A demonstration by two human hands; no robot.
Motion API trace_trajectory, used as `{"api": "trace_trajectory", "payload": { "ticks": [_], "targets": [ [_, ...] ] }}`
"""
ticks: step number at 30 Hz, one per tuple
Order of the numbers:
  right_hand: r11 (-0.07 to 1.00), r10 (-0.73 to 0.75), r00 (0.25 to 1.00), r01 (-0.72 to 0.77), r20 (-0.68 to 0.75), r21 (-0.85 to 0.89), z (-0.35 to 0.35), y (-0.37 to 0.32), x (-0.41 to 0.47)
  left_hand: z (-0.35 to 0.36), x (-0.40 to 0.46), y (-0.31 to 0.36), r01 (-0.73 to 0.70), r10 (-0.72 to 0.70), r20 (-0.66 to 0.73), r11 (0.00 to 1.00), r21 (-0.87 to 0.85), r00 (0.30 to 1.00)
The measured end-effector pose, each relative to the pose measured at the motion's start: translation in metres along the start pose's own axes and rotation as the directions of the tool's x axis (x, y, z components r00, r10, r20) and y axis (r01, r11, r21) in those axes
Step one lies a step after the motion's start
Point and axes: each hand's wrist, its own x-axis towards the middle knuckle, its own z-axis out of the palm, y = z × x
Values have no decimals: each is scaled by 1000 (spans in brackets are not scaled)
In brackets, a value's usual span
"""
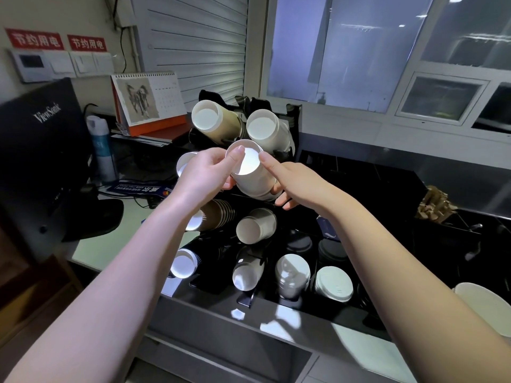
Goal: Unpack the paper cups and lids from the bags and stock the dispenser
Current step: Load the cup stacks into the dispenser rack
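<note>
Cups (250, 175), gripped by left hand (206, 175) and right hand (293, 179), lie between both, axis slanting into the dispenser (293, 117), equally near each hand.

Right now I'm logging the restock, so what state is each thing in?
left hand: grips the white cup stack, thumb on its rim
right hand: holds the same stack from the right
white cup stack: held at a middle slot, mouth toward the camera
dispenser: most slots hold cups
white lids: in a bottom slot
monitor: back facing the camera
</note>
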Motion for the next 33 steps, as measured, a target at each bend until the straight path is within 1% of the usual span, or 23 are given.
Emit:
{"api": "trace_trajectory", "payload": {
  "ticks": [3, 7, 11, 13, 15, 17, 20, 23, 25, 30, 33],
  "targets": [
    [1000, 0, 1000, 0, -7, 4, 1, -1, 2, 0, 4, -1, 19, -19, -1, 1000, 11, 1000],
    [999, 6, 1000, -6, -3, -31, 2, 4, 6, 5, 10, -12, 28, -28, 49, 1000, -4, 998],
    [981, -50, 998, 41, -44, -191, 3, 10, 9, 13, 13, -26, 46, -51, 93, 997, 54, 994],
    [956, -83, 995, 62, -60, -287, 2, 12, 10, 18, 14, -28, 21, -34, 108, 992, 123, 994],
    [937, -92, 993, 63, -71, -342, 3, 14, 12, 23, 14, -28, -16, -2, 90, 979, 201, 996],
    [938, -96, 991, 58, -95, -341, 3, 16, 13, 26, 16, -27, -47, 29, 71, 965, 258, 997],
    [948, -103, 984, 53, -145, -315, 3, 18, 14, 33, 19, -27, -77, 60, 66, 953, 292, 996],
    [938, -124, 972, 49, -198, -344, 4, 21, 16, 44, 21, -25, -118, 74, 139, 932, 343, 987],
    [934, -131, 966, 45, -224, -355, 4, 25, 18, 49, 22, -27, -132, 79, 161, 927, 352, 984],
    [943, -127, 969, 51, -212, -330, 10, 31, 21, 51, 29, -30, -42, -15, 154, 932, 360, 988],
    [950, -106, 971, 36, -214, -309, 15, 32, 26, 48, 33, -29, 3, -59, 161, 945, 328, 985]
  ]
}}
